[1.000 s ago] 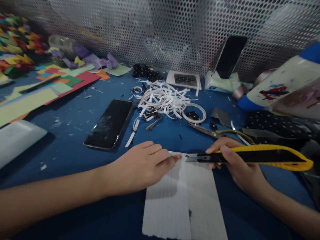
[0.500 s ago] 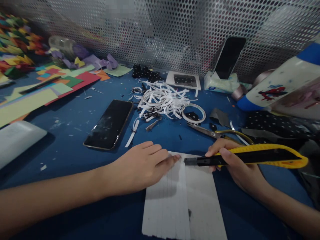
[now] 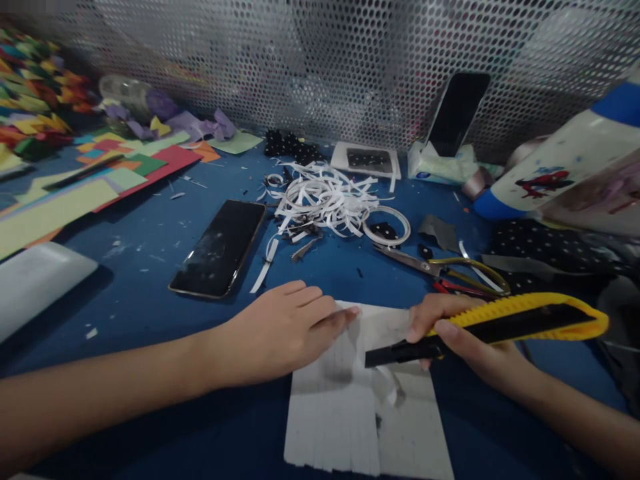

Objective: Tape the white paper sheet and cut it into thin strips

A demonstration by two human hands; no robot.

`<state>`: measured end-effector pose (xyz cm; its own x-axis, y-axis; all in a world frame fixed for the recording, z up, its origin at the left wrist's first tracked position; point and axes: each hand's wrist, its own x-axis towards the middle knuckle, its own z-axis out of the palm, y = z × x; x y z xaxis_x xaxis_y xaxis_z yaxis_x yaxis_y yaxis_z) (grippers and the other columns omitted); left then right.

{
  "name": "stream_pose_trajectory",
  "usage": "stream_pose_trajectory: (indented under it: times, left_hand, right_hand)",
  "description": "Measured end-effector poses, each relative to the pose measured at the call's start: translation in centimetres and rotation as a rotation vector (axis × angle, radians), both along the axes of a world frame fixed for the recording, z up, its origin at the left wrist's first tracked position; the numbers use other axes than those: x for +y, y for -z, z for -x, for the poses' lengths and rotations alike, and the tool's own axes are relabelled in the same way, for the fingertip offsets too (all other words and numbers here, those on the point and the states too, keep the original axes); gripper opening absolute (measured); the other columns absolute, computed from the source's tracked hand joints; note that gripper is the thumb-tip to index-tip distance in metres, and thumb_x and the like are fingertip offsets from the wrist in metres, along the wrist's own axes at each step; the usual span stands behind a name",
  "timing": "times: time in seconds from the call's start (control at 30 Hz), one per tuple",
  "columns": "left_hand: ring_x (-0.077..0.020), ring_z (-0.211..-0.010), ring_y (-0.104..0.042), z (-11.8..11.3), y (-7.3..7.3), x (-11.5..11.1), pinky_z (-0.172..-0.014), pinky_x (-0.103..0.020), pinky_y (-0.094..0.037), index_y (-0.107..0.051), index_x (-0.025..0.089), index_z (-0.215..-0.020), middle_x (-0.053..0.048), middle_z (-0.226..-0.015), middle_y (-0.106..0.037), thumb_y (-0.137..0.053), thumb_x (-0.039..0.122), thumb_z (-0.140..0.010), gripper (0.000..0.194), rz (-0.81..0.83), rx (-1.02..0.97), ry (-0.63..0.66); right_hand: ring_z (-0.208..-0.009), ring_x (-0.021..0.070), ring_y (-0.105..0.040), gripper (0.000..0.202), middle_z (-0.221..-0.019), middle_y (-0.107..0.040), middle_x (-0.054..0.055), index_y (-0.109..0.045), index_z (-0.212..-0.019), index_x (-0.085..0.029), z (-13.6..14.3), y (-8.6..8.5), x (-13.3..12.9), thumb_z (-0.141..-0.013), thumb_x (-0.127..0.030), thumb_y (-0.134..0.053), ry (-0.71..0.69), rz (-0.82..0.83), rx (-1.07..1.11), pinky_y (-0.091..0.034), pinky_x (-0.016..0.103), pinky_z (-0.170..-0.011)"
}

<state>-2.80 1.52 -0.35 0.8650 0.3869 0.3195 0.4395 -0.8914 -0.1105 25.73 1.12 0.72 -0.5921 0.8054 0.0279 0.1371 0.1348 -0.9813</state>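
My left hand [image 3: 280, 333] lies flat with fingers stretched out, pressing on white paper [image 3: 330, 427] that is cut into narrow side-by-side strips. The paper rests on a pale, marked board [image 3: 415, 440], whose right part is bare. In my right hand [image 3: 470, 337] is a yellow and black utility knife [image 3: 530, 323], its blade pointing left over the right edge of the paper. Whether the blade touches the paper I cannot tell. A curled white strip [image 3: 394, 387] shows on the board just below the knife.
Beyond the board lie a phone [image 3: 220, 250], a heap of white paper strips [image 3: 325, 197], a tape ring [image 3: 407, 230] and scissors [image 3: 410, 261]. Coloured papers [image 3: 65, 207] cover the left. A second phone [image 3: 459, 113] leans against the mesh wall [image 3: 300, 60]; a bottle [image 3: 555, 160] stands right.
My right hand has drawn the knife down towards me along the paper's edge. The curled strip now shows beside the blade. My left hand has stayed in place.
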Motion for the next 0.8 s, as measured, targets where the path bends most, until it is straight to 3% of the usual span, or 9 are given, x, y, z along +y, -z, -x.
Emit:
stream_pose_trajectory:
  times: [0.27,0.5,0.8]
  left_hand:
    - [-0.0159,-0.071,-0.051,0.24,-0.14,0.07,-0.061,-0.033,-0.036,-0.055,0.011,-0.124,-0.002,-0.084,-0.058,-0.041,0.015,-0.102,0.026,0.039,0.036,0.019]
    - [-0.0163,-0.072,-0.053,0.36,-0.14,0.05,-0.062,-0.032,-0.038,-0.056,0.012,-0.12,-0.003,-0.084,-0.056,-0.041,0.017,-0.101,0.025,0.049,0.042,0.025]
    - [-0.0155,-0.073,-0.053,0.29,-0.34,0.05,-0.061,-0.032,-0.037,-0.055,0.011,-0.123,-0.003,-0.086,-0.059,-0.041,0.016,-0.103,0.025,0.047,0.038,0.028]
  right_hand:
    - [-0.058,0.0149,-0.06,0.031,-0.066,-0.063,0.001,-0.07,-0.089,-0.022,-0.06,0.95,-0.12,-0.1,-0.04,-0.048,0.196,-0.03,0.109,-0.047,0.027,-0.057]
    - [-0.056,0.014,-0.062,0.028,-0.064,-0.064,0.001,-0.071,-0.09,-0.021,0.21,0.79,0.04,-0.1,-0.035,-0.049,0.097,-0.048,0.096,-0.049,0.026,-0.054]
    - [-0.057,0.0153,-0.064,0.03,-0.065,-0.066,0.002,-0.069,-0.089,-0.02,0.11,0.33,0.04,-0.099,-0.041,-0.05,0.021,-0.025,0.045,-0.049,0.026,-0.053]
